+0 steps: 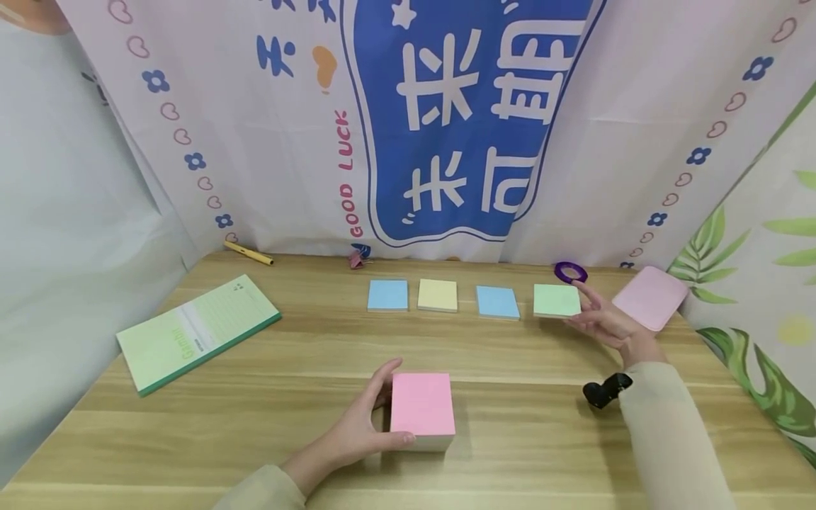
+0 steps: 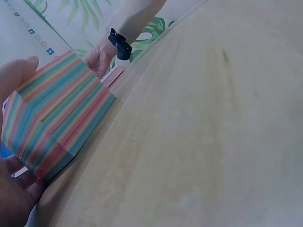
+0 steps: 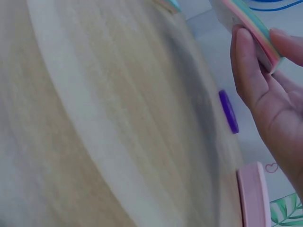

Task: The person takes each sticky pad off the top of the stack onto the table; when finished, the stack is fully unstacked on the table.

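Note:
My left hand [image 1: 353, 428] holds a thick block of sticky notes [image 1: 423, 405] by its left side, thumb at the near face and fingers at the far side. The block has a pink top, and its sides show rainbow stripes [image 2: 66, 113] in the left wrist view. At the back right, my right hand [image 1: 605, 324] pinches a thin sticky note pad with a green top [image 1: 556, 300]. In the right wrist view this pad [image 3: 253, 28] is raised above the table between thumb and fingers, its edge striped.
Left of the green pad lie a blue pad [image 1: 498, 302], a yellow pad [image 1: 438, 295] and another blue pad [image 1: 387, 295], in a row. Around them are a purple tape roll [image 1: 570, 272], pink tray [image 1: 652, 297], binder clips [image 1: 359, 256], yellow pen [image 1: 248, 253] and green notepad [image 1: 197, 333].

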{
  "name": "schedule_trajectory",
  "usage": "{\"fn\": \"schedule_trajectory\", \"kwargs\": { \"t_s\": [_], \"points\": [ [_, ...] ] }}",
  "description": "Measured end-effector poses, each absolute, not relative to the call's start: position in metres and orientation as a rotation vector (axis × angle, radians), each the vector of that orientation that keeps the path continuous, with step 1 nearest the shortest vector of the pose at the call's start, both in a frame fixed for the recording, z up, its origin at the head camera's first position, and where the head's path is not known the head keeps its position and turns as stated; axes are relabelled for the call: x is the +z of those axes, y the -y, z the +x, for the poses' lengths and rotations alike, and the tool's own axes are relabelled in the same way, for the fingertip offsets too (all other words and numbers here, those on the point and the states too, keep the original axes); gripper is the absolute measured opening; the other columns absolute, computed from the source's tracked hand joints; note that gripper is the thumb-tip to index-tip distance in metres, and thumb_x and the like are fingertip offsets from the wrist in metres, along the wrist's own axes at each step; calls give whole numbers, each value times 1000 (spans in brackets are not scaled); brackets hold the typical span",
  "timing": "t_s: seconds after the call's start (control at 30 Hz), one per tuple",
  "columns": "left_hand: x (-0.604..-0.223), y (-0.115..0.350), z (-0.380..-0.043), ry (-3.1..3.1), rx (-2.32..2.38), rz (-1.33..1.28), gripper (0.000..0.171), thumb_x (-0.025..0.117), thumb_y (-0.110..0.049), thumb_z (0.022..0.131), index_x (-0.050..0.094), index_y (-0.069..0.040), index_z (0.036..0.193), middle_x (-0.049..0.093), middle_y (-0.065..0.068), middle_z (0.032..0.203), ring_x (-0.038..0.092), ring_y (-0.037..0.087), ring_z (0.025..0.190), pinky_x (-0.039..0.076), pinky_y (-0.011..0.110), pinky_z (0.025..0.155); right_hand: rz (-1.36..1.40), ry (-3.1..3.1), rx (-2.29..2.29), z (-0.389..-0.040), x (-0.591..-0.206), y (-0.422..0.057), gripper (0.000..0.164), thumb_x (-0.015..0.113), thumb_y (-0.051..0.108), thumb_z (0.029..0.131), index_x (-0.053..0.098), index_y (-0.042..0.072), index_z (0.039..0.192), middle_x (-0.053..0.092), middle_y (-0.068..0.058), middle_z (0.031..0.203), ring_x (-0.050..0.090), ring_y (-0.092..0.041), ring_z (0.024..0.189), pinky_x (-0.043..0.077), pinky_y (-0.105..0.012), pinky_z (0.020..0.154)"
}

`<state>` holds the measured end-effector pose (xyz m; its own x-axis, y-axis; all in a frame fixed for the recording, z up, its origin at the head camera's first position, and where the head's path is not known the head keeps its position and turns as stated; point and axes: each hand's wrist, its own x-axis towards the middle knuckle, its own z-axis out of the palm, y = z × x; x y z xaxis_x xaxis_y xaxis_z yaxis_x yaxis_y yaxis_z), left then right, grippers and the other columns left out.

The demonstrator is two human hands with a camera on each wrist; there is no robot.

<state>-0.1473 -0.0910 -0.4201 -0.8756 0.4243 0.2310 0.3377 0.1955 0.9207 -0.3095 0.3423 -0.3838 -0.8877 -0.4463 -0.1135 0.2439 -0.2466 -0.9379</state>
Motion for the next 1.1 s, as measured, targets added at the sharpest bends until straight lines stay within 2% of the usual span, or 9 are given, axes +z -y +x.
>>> {"fn": "schedule_trajectory", "kwargs": {
  "t_s": [0.17,0.37,0.5,0.6,0.67,0.73,0.83,0.93,1.1],
  "points": [
    [-421,90,-146,-2363,1792,766,92,75,-24,66,16,-28,136,40,5,115,41,20,105,31,40,92,-135,-1553,-2164,-315,-393,-347,87,30,-24,76,-14,22,136,-28,-17,134,53,-18,90,37,-34,88],
    [-421,89,-147,-2355,1785,763,92,75,-24,66,15,-29,136,39,4,116,41,19,106,31,38,92,-81,-1672,-2052,-315,-395,-347,88,33,-22,78,-16,23,135,-29,-15,134,51,-16,94,32,-37,92],
    [-420,89,-147,-2353,1781,758,93,75,-25,66,15,-30,136,39,4,116,40,19,106,30,39,93,-73,-1878,-1926,-316,-393,-345,88,39,-17,79,-20,20,133,-23,-25,134,50,-17,91,37,-33,88],
    [-420,89,-147,-2363,1771,760,93,75,-25,65,15,-30,136,39,4,116,40,19,106,30,39,92,-71,-2095,-1774,-318,-389,-342,90,45,-12,78,-22,14,133,-12,-34,133,50,-17,86,44,-29,78],
    [-419,89,-146,-2368,1773,764,93,75,-25,65,15,-29,136,39,4,116,40,20,107,30,40,92,-82,-2213,-1680,-319,-386,-339,90,48,-8,78,-21,9,133,-4,-37,132,48,-21,89,45,-31,75],
    [-419,89,-146,-2371,1782,769,94,75,-25,65,15,-28,136,40,4,116,40,20,106,31,40,92,-89,-2280,-1621,-318,-382,-338,88,49,-5,79,-19,5,133,2,-38,131,46,-31,98,42,-35,80],
    [-418,90,-147,-2369,1791,775,94,75,-25,64,16,-27,136,40,5,117,40,21,106,30,41,92,-143,-2306,-1597,-315,-375,-335,83,49,-1,82,-17,0,133,5,-39,131,29,-43,114,31,-44,91],
    [-419,90,-147,-2372,1782,770,93,75,-25,65,16,-27,136,40,5,116,40,21,107,30,41,92,-203,-2274,-1639,-307,-367,-332,80,50,3,84,-14,0,134,4,-36,133,18,-45,118,22,-49,94],
    [-420,91,-147,-2397,1775,770,92,75,-25,65,17,-25,136,40,6,116,39,22,108,30,43,92,-395,-2219,-1727,-286,-357,-313,75,52,8,85,-2,4,137,11,-30,135,19,-43,119,20,-51,94]
  ]
}}
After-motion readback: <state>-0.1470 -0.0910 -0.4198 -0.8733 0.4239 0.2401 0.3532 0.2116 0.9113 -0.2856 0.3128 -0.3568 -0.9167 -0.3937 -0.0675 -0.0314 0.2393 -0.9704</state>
